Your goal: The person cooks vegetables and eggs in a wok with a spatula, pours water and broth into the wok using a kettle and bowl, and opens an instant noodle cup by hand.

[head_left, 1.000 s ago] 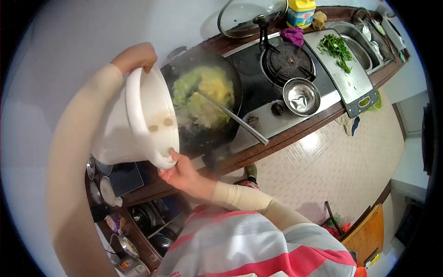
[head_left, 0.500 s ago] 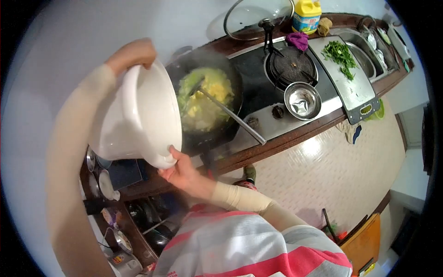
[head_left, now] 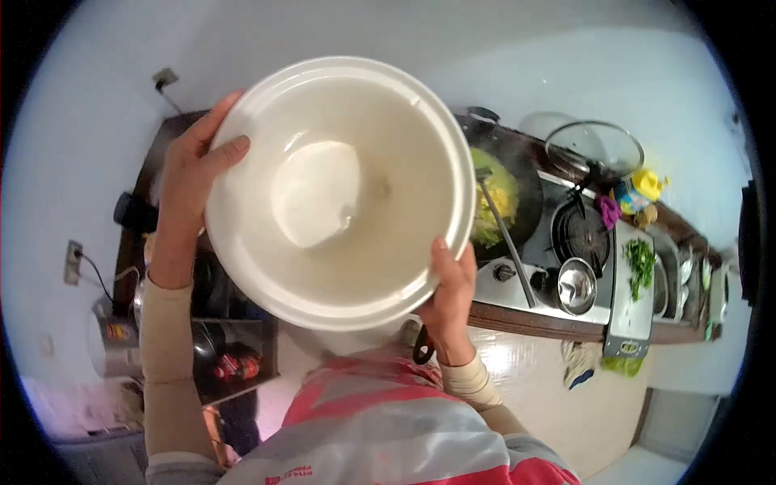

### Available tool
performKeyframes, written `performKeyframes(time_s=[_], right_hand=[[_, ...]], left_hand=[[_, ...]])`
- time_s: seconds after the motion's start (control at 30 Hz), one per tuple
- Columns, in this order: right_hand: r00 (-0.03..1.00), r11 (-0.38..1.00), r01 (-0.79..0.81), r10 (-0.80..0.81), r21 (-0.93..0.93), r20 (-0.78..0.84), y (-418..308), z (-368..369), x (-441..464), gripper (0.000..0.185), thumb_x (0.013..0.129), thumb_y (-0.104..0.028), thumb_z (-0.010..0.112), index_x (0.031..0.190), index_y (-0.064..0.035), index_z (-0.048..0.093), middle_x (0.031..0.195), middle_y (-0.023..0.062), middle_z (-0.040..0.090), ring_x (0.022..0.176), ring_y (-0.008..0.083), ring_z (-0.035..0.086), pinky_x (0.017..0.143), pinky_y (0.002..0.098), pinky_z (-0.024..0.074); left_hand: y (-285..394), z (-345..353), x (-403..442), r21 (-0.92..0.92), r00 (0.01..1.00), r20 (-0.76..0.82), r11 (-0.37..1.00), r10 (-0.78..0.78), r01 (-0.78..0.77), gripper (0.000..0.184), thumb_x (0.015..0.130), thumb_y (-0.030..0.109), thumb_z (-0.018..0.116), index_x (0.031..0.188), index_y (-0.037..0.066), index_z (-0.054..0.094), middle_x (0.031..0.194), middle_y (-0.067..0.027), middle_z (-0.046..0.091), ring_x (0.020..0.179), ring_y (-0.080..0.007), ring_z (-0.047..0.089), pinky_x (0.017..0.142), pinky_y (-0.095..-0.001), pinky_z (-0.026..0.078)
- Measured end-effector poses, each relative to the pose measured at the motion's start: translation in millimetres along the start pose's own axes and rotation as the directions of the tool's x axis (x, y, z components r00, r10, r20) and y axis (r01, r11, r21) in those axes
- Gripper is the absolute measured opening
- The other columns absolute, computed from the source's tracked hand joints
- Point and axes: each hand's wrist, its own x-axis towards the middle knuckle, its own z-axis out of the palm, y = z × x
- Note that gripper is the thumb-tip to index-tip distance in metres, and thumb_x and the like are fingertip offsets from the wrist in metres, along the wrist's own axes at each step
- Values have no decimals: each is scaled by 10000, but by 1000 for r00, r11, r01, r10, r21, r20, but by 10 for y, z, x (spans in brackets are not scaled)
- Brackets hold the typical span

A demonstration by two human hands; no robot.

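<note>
A large white ceramic pot [head_left: 388,234] is held up in front of me, its mouth turned toward the camera. Inside it looks bare apart from a little wetness and a small brownish mark. My left hand [head_left: 194,166] grips the left rim, thumb over the edge. On the lower right, my right hand [head_left: 451,295] clasps the rim with its thumb on top. To the right of the pot, a black wok [head_left: 525,202] on the stove holds yellow-green food [head_left: 495,202] in broth. A long-handled metal spatula [head_left: 509,242] leans in the wok.
A steel bowl [head_left: 576,286] sits by the second burner [head_left: 580,234]. Chopped greens [head_left: 640,263] lie on a cutting board [head_left: 630,315] near the sink [head_left: 664,275]. Behind are a glass lid [head_left: 594,149], purple cloth [head_left: 609,212] and yellow jug [head_left: 643,190]. A steel appliance [head_left: 117,343] stands left.
The white pot has moved from beside the wok to in front of me, turning from tilted sideways to facing the camera. Both hands stay on it; the view has swung left.
</note>
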Motion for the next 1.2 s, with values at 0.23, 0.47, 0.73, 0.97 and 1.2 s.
performKeyframes(time_s=[0.23,0.47,0.73,0.97,1.2], right_hand=[[987,989,83,-65,-121,149,307,564,-441,274,896,-106,499,1146,6,512,1019,43,585,886,97,522,757,245,425],[960,959,-43,117,-282,253,1179,887,-919,332,889,-166,504,1165,18,508,1035,104,610,891,163,596,768,271,474],[919,814,-223,359,-536,163,2085,353,-1163,361,918,-181,500,1222,8,454,1102,112,569,969,183,563,800,300,473],[738,545,-143,615,-826,278,1763,422,-874,459,894,-284,586,1209,22,455,1025,104,597,919,144,564,804,298,462],[318,194,887,404,-419,858,1841,1307,-590,262,734,-90,605,993,-47,591,984,135,607,856,304,601,682,401,506]], left_hand=[[-160,-984,-805,-257,979,-156,962,-134,91,523,776,113,620,1248,-47,458,1094,-123,591,961,-172,576,832,-276,456],[-537,-2066,-1503,-192,937,-113,933,-329,305,417,763,160,649,1108,-28,507,964,-106,602,840,-150,578,742,-274,467],[-821,-2285,-1806,-25,900,-118,907,-421,421,329,759,116,636,1040,-12,523,897,-68,589,803,-104,545,719,-250,437],[-797,-1959,-1639,98,889,-85,884,-450,457,271,764,115,623,988,1,520,854,-58,574,792,-110,537,714,-260,436],[-914,-1686,-1540,256,913,-61,878,-403,404,276,755,115,622,978,-2,509,831,-102,571,772,-130,532,714,-290,440]])
